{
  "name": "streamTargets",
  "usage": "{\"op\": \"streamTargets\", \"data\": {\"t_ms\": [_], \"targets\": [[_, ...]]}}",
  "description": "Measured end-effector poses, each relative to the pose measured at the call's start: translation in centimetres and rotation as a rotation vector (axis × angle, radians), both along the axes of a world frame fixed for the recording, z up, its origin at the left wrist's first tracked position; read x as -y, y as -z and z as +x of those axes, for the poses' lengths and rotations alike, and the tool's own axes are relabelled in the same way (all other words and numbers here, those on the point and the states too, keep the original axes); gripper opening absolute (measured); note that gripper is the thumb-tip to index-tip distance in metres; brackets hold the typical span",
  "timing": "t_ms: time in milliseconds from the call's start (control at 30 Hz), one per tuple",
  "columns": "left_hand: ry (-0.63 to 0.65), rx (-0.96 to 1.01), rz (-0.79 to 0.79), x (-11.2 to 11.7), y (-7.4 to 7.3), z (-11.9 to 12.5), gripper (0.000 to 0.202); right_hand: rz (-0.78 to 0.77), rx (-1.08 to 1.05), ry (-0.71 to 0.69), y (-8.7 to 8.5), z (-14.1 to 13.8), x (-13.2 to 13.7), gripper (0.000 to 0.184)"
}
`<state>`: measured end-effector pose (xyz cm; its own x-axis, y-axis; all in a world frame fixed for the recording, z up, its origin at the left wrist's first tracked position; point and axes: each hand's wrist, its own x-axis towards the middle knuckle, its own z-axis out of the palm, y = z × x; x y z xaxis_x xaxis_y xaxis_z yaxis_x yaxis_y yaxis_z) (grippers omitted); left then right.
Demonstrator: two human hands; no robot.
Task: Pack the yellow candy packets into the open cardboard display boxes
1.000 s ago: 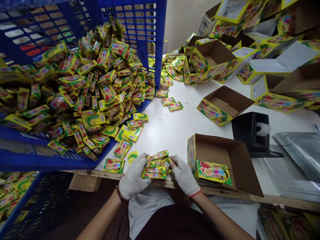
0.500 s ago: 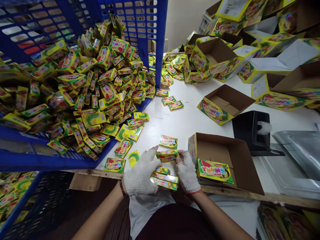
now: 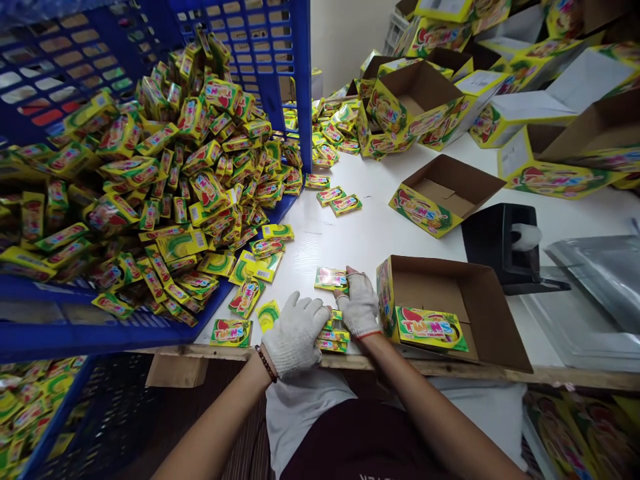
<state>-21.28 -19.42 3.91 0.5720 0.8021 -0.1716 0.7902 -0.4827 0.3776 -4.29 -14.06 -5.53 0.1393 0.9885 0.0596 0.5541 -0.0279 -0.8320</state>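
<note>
My left hand (image 3: 295, 337), in a white knitted glove, is closed round the left end of a stack of small yellow-green "TWINS" boxes (image 3: 333, 341) at the table's front edge. Its fingers hide part of the stack. My right hand (image 3: 361, 305), gloved with bare fingertips, pinches the right end of a flat TWINS box (image 3: 327, 278) lying just beyond the stack. Right of that hand stands an open brown-lined carton (image 3: 480, 313), with a TWINS panel (image 3: 433, 329) at its front left. Loose small boxes (image 3: 231, 333) lie left of my left hand.
A blue plastic crate (image 3: 300, 80) heaped with small boxes fills the left. Another open carton (image 3: 445, 193), a black tape dispenser (image 3: 500, 250) and clear plastic lids (image 3: 595, 300) are on the right. More cartons (image 3: 565, 153) pile up behind.
The small box held between both hands is down with the stack, which now rests at the table edge. My right hand has moved forward and left onto the flat box.
</note>
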Motion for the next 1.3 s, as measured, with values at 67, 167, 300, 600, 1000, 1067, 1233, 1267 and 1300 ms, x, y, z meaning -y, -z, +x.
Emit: {"op": "streamTargets", "data": {"t_ms": [67,167,300,600,1000,1067,1233,1267,1300], "targets": [[-0.050,0.018,0.027,0.3,1.2,-0.2,0.080,-0.011,-0.053,-0.032,-0.2,0.1,0.3,0.063],[-0.192,0.055,0.090,0.8,2.9,-1.1,0.104,-0.032,-0.211,-0.122,-1.0,0.6,1.7,0.056],[-0.244,0.206,0.074,0.8,4.6,-2.5,0.110,-0.138,-0.377,-0.307,-2.3,1.4,3.5,0.037],[-0.339,0.594,-0.025,1.4,6.4,1.7,0.129,-0.261,-0.666,-0.137,-3.3,-0.7,5.4,0.055],[-0.155,0.086,0.196,1.2,4.0,0.5,0.109,-0.123,-0.247,-0.336,-2.7,-0.3,4.5,0.036],[-0.131,0.092,0.188,0.7,3.8,0.8,0.099,-0.131,-0.318,-0.373,-2.2,0.4,4.3,0.047],[-0.187,0.417,0.268,1.5,5.0,0.4,0.090,0.078,-0.253,-0.667,-5.7,2.5,4.9,0.085],[-0.215,0.497,0.278,1.9,5.4,0.5,0.091,0.165,-0.123,-0.704,-7.0,2.4,5.1,0.085],[-0.253,0.552,0.275,2.3,5.7,0.6,0.091,0.228,0.017,-0.722,-8.3,2.0,5.4,0.081]]}}
